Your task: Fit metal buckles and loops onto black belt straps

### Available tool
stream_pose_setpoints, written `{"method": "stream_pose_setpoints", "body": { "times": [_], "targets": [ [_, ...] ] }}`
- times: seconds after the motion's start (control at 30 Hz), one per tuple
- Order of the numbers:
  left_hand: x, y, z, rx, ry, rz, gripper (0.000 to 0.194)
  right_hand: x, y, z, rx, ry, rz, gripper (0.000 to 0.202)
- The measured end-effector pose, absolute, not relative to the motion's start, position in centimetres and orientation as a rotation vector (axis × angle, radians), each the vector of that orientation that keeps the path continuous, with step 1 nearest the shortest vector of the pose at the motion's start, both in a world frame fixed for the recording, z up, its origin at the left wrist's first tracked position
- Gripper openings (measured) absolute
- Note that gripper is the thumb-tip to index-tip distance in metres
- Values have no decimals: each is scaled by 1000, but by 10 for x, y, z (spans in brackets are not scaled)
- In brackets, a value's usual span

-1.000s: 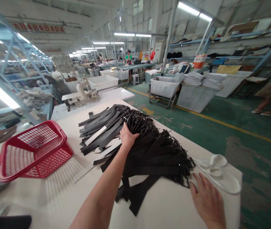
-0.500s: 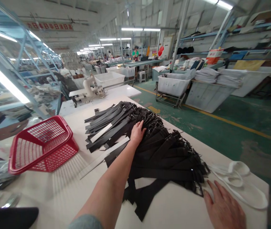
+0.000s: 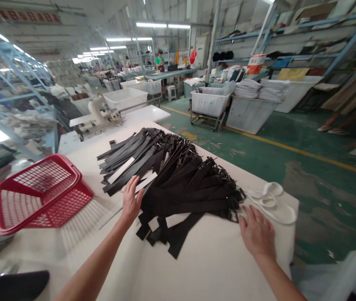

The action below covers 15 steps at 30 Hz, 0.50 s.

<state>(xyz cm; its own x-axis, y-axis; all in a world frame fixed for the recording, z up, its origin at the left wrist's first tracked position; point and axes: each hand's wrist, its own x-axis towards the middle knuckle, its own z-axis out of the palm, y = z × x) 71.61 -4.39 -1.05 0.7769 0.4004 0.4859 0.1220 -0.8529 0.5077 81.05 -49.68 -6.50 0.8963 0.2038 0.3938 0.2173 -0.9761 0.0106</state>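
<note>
A pile of black straps (image 3: 184, 188) with metal buckles along its far and right edge lies fanned out on the white table (image 3: 215, 259). My left hand (image 3: 132, 198) is at the pile's left side, fingers stretched out over the strap ends, beside a pale strip (image 3: 146, 182). Nothing shows gripped in it. Another white strip (image 3: 120, 170) lies on the straps farther left. Close to the buckle ends at the pile's right, my right hand (image 3: 258, 232) rests with its fingers spread. Just beyond it lies a looped white cord (image 3: 280, 215).
A red plastic basket (image 3: 68, 207) stands at the table's left. Behind the pile is a sewing machine (image 3: 98, 110). Large bins (image 3: 250, 115) stand across the green floor. A person in green (image 3: 159, 61) is far back; another person's legs (image 3: 331, 125) show at right.
My left hand has drawn back from the pile's middle to its left edge. The right hand stays beside the buckles. The view has turned right, and another person's legs have come into sight.
</note>
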Motion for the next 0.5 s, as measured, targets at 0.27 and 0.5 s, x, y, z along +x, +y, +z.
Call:
{"method": "stream_pose_setpoints", "body": {
  "times": [0.27,0.5],
  "targets": [
    [514,-35,-79,2812,930,205,53,814,-506,-76,-2890,-348,-720,54],
    [511,-46,-71,2915,882,95,53,819,-443,-51,-2573,-744,-765,65]
  ]
}}
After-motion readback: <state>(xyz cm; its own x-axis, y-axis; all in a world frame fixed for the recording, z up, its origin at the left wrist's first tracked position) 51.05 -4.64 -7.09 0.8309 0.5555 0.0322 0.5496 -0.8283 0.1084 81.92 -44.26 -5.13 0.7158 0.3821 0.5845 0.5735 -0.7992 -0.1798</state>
